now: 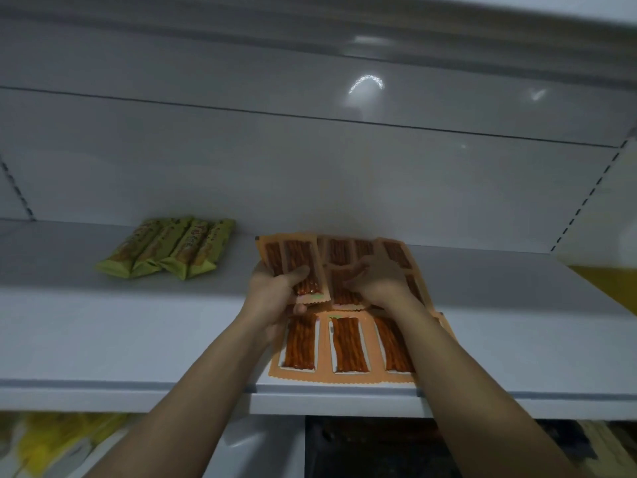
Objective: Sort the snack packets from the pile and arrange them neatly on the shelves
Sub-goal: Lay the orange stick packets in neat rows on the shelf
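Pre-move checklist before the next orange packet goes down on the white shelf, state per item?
1. Left hand grips the tilted orange plastic packet of reddish-brown sticks: ok.
2. Right hand on the back orange packets, grip: cannot tell.
3. Front row of flat orange packets lies even along the edge of the white metal shelf: ok.
4. Back orange packets neat: not ok, they overlap, fanned.
5. Green plastic packets sit apart, to the left: ok.

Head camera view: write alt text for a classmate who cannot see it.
A person arranges orange packets on a white shelf; the left hand grips one, the right hand touches others. Green packets lie to their left.
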The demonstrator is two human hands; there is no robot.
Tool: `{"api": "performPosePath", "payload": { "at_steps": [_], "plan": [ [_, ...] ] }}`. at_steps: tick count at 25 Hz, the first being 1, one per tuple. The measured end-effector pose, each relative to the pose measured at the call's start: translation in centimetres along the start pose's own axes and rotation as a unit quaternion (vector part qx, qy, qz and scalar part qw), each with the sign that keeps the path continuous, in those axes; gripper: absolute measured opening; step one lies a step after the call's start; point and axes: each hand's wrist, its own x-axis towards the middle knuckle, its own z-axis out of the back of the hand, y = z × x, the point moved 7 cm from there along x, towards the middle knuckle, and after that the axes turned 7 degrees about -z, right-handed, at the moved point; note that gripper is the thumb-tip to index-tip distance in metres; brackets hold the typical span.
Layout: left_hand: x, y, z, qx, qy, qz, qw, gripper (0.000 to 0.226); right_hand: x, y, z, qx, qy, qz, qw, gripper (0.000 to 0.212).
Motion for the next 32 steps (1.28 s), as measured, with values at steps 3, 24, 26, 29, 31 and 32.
{"api": "performPosePath", "payload": {
  "at_steps": [3, 24, 26, 29, 31, 32],
  "plan": [
    [-0.1, 0.3, 0.1, 0.002, 0.002, 0.002, 1.000, 0.028, -0.2, 0.1, 0.5, -0.040, -0.047, 0.004, 0.998, 0.015],
    [-1.2, 0.6, -5.6, 0.066, 0.033, -0.016, 0.997, 0.022, 1.8, -6.1, 4.3, 0.128, -0.031, 0.006, 0.991, 0.031],
    [-1.3, 0.6, -5.4, 0.068, 0.022, -0.027, 0.997, 0.020, 1.8, -5.9, 4.3, 0.072, -0.034, 0.001, 0.997, 0.022],
    [-1.7, 0.9, -5.0, 0.075, 0.003, -0.034, 0.997, 0.020, 1.8, -5.7, 3.8, -0.008, -0.024, 0.021, 0.999, 0.008],
    [-2.0, 1.3, -5.1, 0.083, -0.004, -0.032, 0.996, 0.021, 1.7, -5.9, 3.6, -0.030, -0.020, 0.031, 0.999, 0.007],
    [-2.1, 1.5, -5.1, 0.087, -0.008, -0.030, 0.996, 0.021, 1.7, -6.0, 3.5, -0.031, -0.018, 0.033, 0.999, 0.009]
  ]
}}
